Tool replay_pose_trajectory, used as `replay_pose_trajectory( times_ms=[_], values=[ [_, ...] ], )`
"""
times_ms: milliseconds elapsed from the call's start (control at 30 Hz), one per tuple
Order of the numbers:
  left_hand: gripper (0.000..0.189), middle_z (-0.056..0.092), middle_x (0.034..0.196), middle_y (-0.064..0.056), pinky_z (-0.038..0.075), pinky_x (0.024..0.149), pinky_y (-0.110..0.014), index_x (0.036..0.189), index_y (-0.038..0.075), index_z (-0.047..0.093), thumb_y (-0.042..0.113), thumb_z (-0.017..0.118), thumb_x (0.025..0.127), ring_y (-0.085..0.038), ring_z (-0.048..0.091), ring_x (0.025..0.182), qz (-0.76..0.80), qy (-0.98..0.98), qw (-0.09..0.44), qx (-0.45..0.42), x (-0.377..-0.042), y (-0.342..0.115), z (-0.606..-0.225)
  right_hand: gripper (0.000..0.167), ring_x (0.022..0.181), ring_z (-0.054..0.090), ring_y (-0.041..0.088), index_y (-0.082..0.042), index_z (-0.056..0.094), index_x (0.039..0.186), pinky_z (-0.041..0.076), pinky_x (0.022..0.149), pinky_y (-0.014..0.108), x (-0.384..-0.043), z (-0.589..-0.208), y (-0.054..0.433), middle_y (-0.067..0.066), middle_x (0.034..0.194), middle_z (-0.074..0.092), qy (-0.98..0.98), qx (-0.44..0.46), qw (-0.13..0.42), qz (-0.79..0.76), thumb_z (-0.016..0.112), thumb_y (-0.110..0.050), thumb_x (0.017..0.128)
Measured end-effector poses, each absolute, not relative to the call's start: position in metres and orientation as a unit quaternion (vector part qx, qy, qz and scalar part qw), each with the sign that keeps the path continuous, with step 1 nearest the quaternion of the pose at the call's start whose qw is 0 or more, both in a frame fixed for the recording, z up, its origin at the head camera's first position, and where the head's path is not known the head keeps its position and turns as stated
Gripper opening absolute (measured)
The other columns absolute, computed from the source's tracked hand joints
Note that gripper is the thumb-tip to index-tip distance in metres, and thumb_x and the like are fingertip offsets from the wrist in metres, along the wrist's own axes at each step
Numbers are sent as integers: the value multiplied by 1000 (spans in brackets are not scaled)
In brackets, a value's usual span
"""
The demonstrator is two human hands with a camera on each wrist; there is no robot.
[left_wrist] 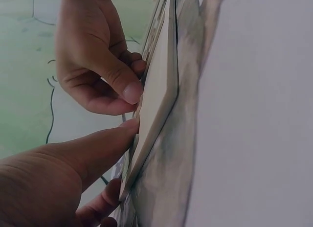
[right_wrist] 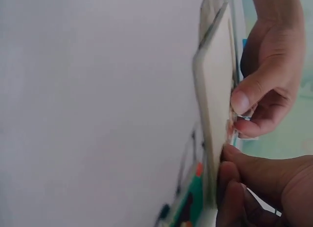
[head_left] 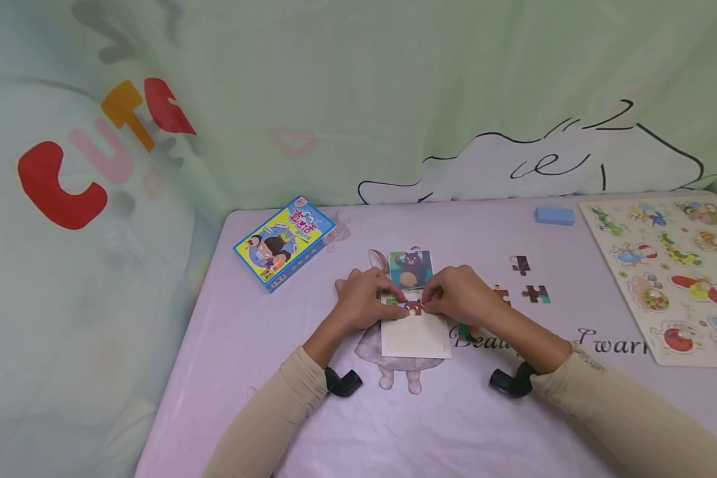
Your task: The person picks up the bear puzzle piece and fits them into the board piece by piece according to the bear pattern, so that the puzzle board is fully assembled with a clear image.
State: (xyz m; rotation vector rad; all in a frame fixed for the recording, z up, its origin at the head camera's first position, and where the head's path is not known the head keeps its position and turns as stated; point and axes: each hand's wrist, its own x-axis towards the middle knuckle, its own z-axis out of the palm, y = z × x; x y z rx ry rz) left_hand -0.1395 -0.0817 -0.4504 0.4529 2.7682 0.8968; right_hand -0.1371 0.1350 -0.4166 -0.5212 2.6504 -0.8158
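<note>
A pale puzzle tray (head_left: 416, 340) lies in the middle of the table, with a brown bear puzzle piece (head_left: 414, 309) and a green one (head_left: 392, 302) at its far side. My left hand (head_left: 367, 300) pinches at the piece from the left, its thumb (left_wrist: 110, 146) over the tray. From the right, my right hand (head_left: 459, 294) pinches the brown piece's edge between thumb and index finger. The fingertips of both hands come close together and partly cover the pieces. Just beyond the tray lies a bear picture card (head_left: 410, 269).
Loose puzzle pieces (head_left: 536, 294) lie right of the hands, one green piece (head_left: 467, 332) beside the tray. A yellow and blue card box (head_left: 285, 242) sits back left. Toward the right are a blue block (head_left: 554, 216) and an insect picture board (head_left: 636, 292). A curtain (head_left: 334, 133) hangs behind.
</note>
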Motion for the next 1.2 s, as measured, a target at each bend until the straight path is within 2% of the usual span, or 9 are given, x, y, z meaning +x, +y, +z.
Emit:
replay_pose_trajectory(
  times_ms=[433,633,733,867,1200],
  values=[
    [17,61,101,10,27,85,-47,89,35,81,44,88,77,-16,46,93,305,935,101,152,-139,-80,-448,8,63,54,13,-15,76,79,43,55,27,-137,-418,135,-5,68,67,930,-183,146,-285,81,-13,86],
    [14,61,101,11,27,85,-47,87,36,81,43,87,78,-16,46,93,300,936,101,153,-138,-79,-448,2,67,57,12,-14,78,87,45,59,28,-132,-415,142,-4,76,71,925,-173,147,-304,79,-16,88],
    [14,61,101,11,27,85,-47,87,35,81,42,88,78,-16,45,93,304,935,104,151,-138,-79,-447,5,72,60,15,-13,78,94,49,63,29,-128,-408,150,-3,80,72,924,-162,143,-317,77,-16,89],
    [14,61,101,10,26,86,-47,88,34,81,41,88,78,-17,45,93,307,934,104,148,-137,-79,-446,9,80,63,19,-14,79,99,50,67,30,-128,-399,168,-1,84,72,931,-135,124,-316,77,-18,91],
    [14,62,103,9,27,88,-49,88,33,81,41,88,78,-18,45,94,308,934,104,147,-137,-78,-446,25,88,58,28,-9,76,110,47,64,32,-143,-384,220,12,97,73,956,-74,53,-280,77,-26,92]
  ],
)
